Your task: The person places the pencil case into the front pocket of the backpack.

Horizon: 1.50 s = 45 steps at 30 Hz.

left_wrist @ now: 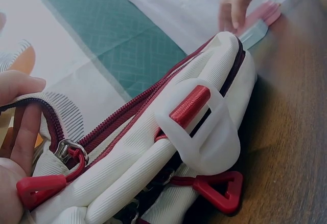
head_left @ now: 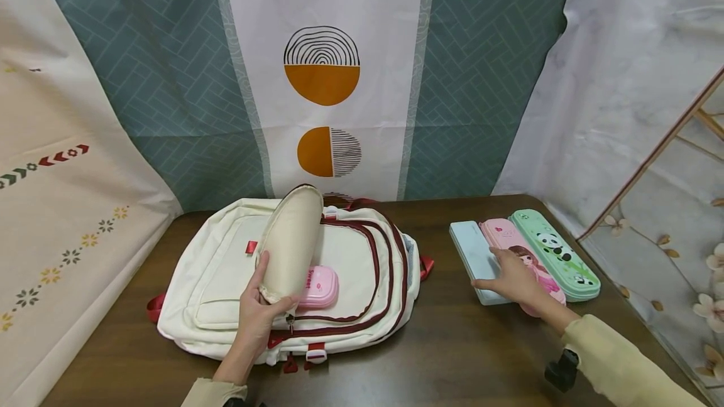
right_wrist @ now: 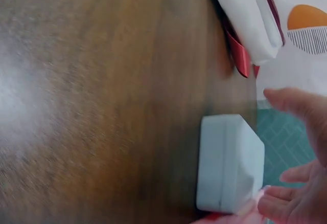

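A cream backpack (head_left: 226, 281) with dark red zips lies flat on the table, its front pocket unzipped. My left hand (head_left: 259, 316) grips the edge of the pocket flap (head_left: 294, 237) and holds it raised, thumb on one side and fingers on the other. Inside the pocket sits a pink case (head_left: 321, 286) marked "Sweet". On the right, my right hand (head_left: 511, 276) hovers over a light blue case (head_left: 474, 256), thumb spread away from the fingers. In the right wrist view the fingertips are close to the blue case (right_wrist: 230, 162); whether they touch it I cannot tell.
Beside the blue case lie a pink pencil case (head_left: 523, 250) with a girl printed on it and a green panda pencil case (head_left: 557, 256). A patterned cloth (head_left: 322, 162) hangs behind the dark wooden table (head_left: 430, 344). A white buckle (left_wrist: 204, 132) hangs at the backpack's near side.
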Available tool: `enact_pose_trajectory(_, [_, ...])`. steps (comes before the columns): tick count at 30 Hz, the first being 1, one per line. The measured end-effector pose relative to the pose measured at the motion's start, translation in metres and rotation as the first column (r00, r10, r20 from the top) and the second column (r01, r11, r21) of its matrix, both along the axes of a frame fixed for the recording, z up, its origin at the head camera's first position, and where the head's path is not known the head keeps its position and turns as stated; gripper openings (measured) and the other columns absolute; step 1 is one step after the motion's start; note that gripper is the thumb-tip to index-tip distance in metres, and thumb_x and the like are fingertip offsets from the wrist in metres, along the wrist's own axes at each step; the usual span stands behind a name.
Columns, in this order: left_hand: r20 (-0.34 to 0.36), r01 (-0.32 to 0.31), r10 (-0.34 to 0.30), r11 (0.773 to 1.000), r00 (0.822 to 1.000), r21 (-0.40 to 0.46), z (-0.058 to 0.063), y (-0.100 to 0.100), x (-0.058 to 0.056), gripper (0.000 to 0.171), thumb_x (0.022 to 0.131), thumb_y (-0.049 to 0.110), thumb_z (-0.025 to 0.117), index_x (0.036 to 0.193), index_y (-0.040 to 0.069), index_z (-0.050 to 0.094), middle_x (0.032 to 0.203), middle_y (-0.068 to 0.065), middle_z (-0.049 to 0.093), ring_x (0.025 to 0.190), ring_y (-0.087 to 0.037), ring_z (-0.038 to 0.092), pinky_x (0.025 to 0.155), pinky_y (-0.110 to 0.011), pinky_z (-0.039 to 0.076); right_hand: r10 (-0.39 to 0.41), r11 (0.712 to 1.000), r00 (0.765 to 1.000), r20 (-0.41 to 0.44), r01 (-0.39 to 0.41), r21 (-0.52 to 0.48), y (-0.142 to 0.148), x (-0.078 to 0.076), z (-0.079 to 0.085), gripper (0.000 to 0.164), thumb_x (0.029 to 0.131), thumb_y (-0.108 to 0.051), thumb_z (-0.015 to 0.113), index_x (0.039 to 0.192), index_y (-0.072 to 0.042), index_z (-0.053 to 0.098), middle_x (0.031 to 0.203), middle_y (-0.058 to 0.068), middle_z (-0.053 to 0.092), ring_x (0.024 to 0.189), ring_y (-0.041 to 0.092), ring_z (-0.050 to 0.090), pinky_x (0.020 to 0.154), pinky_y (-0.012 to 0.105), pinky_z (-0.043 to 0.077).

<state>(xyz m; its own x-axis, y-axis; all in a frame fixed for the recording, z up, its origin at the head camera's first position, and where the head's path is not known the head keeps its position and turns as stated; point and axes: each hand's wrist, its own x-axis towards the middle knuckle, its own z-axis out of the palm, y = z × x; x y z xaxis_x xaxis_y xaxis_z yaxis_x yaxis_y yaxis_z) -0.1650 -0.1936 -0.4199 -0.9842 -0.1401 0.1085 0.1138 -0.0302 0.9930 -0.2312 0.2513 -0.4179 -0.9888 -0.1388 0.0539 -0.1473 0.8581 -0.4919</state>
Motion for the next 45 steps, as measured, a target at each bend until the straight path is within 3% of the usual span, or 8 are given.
enact_pose_trajectory(6, [0.005, 0.000, 0.000, 1.000, 1.000, 0.002, -0.001, 0.000, 0.000, 0.096, 0.071, -0.013, 0.064, 0.146, 0.022, 0.017, 0.150, -0.002, 0.009, 0.126, -0.019, 0.021, 0.085, -0.009, 0.036, 0.016, 0.995, 0.990, -0.139, -0.002, 0.105, -0.003, 0.002, -0.015, 0.071, 0.065, -0.029, 0.077, 0.109, 0.020, 0.051, 0.109, 0.035, 0.050, 0.101, 0.045, 0.047, 0.085, 0.054, 0.037])
enact_pose_trajectory(10, [0.000, -0.002, 0.002, 1.000, 1.000, -0.004, -0.001, 0.000, 0.000, 0.095, 0.071, -0.012, 0.065, 0.146, 0.022, 0.017, 0.150, -0.002, 0.009, 0.126, -0.019, 0.022, 0.085, -0.009, 0.036, 0.013, 0.994, 0.983, -0.185, 0.007, 0.108, -0.003, 0.005, -0.023, 0.063, 0.065, -0.024, 0.077, 0.105, 0.018, 0.054, 0.108, 0.032, 0.050, 0.099, 0.044, 0.048, 0.083, 0.054, 0.038])
enact_pose_trajectory(28, [-0.009, -0.007, 0.007, 1.000, 1.000, -0.007, -0.001, 0.000, 0.000, 0.095, 0.071, -0.011, 0.065, 0.146, 0.022, 0.018, 0.150, -0.004, 0.010, 0.124, -0.020, 0.023, 0.085, -0.009, 0.035, 0.089, 0.992, 0.976, -0.201, -0.068, 0.109, -0.007, 0.014, -0.024, 0.066, 0.066, -0.025, 0.076, 0.114, 0.014, 0.053, 0.114, 0.027, 0.049, 0.103, 0.039, 0.047, 0.086, 0.051, 0.040])
enact_pose_trajectory(37, [0.014, -0.008, 0.009, 1.000, 1.000, -0.030, 0.000, 0.000, 0.000, 0.095, 0.073, -0.010, 0.066, 0.146, 0.024, 0.017, 0.151, 0.001, 0.009, 0.129, -0.020, 0.019, 0.087, -0.008, 0.032, 0.032, 0.997, 0.986, -0.165, -0.021, 0.067, -0.001, 0.018, -0.027, 0.079, 0.065, -0.025, 0.078, 0.120, 0.019, 0.043, 0.118, 0.035, 0.047, 0.108, 0.046, 0.044, 0.088, 0.054, 0.037])
enact_pose_trajectory(45, [-0.016, 0.005, -0.005, 1.000, 1.000, -0.014, 0.000, 0.000, 0.000, 0.096, 0.071, -0.012, 0.065, 0.147, 0.021, 0.015, 0.150, -0.004, 0.009, 0.124, -0.017, 0.024, 0.086, -0.008, 0.035, -0.010, 1.000, 0.984, -0.179, 0.009, -0.007, -0.002, 0.021, -0.031, 0.074, 0.064, -0.025, 0.079, 0.116, 0.017, 0.049, 0.114, 0.029, 0.050, 0.102, 0.041, 0.049, 0.086, 0.052, 0.038])
